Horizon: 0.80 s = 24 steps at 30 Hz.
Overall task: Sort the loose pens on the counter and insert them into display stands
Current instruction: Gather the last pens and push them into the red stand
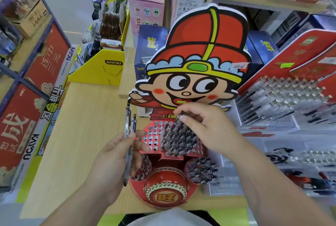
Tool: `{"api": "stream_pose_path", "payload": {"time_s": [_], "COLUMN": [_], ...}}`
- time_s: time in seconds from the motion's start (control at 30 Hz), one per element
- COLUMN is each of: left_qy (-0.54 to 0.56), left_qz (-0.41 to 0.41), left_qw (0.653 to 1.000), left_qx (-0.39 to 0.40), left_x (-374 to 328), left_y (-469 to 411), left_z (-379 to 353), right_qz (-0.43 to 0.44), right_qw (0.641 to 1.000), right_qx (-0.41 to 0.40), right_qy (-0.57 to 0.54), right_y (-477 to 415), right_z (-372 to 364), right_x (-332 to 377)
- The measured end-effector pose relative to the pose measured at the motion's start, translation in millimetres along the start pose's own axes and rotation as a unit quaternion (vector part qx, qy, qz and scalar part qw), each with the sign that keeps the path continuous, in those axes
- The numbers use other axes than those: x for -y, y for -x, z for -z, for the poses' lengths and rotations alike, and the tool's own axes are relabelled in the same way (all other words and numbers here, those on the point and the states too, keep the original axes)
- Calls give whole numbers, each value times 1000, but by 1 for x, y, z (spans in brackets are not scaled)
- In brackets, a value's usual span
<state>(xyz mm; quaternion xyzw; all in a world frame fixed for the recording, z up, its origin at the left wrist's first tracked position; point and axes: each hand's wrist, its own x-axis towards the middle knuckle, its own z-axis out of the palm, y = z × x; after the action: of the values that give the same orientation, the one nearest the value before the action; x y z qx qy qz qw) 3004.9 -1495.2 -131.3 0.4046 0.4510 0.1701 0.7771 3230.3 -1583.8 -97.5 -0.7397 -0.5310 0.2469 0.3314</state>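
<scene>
Beside clear racks (283, 102), left hand (112, 158) and right hand (205, 127) hold pens (129, 127).

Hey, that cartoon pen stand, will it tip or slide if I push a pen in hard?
The stand looks like printed cardboard, so probably light and apt to slide on the smooth counter. Its tall backboard may make it top-heavy, though the wide base should help.

The wooden counter (78, 116) bears a cartoon display stand (196, 53), a yellow box (99, 75) and pen racks (283, 102).
</scene>
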Motion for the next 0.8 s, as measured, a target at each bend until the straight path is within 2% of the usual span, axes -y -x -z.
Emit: {"api": "stream_pose_path", "payload": {"time_s": [0.37, 0.6, 0.8], "left_qy": [6, 8, 5], "left_qz": [-1, -4, -5], "left_qw": [1000, 1000, 1000], "left_qx": [3, 6, 10], "left_x": [7, 8, 8], "left_y": [-2, -2, -1], "left_z": [0, 0, 2], "right_qz": [-18, -2, -49], "right_qw": [1000, 999, 996], "right_qx": [7, 14, 54], "right_qy": [-17, 30, 56], "right_y": [4, 0, 0], "right_z": [-5, -5, -11], "right_x": [-1, 4, -4]}}
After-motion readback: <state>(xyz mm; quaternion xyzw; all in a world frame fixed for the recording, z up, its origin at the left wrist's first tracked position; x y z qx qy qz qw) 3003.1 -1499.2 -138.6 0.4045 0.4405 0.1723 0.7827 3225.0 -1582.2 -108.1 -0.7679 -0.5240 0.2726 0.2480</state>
